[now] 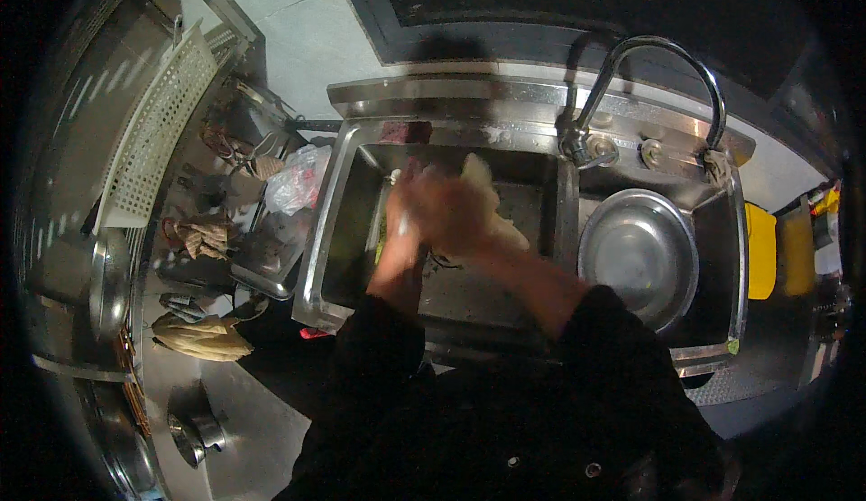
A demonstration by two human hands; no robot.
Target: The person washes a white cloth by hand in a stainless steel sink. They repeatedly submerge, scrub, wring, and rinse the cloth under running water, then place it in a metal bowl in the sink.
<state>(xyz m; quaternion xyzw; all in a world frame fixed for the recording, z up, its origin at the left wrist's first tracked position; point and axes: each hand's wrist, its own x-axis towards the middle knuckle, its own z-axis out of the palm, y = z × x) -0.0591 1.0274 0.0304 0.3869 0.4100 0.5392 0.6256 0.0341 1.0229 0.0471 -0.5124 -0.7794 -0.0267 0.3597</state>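
Over the left basin of a stainless steel double sink (315, 244), my left hand (409, 207) and my right hand (457, 213) are close together and blurred by motion. Whether either hand grips anything cannot be made out. A pale, cloth-like thing (482, 180) shows beside and under my right hand, and its lower end reaches towards my right wrist. Something dark and thin lies on the basin floor just below the hands. Part of the basin is hidden by my forearms.
In the right basin sits a round metal bowl (636, 257), with a curved chrome faucet (656, 41) behind it. Further right is a yellow container (761, 251). On the left are a clear plastic bag (298, 180), a metal tray (270, 264), a white perforated basket (159, 129) and a yellowish cloth (203, 337).
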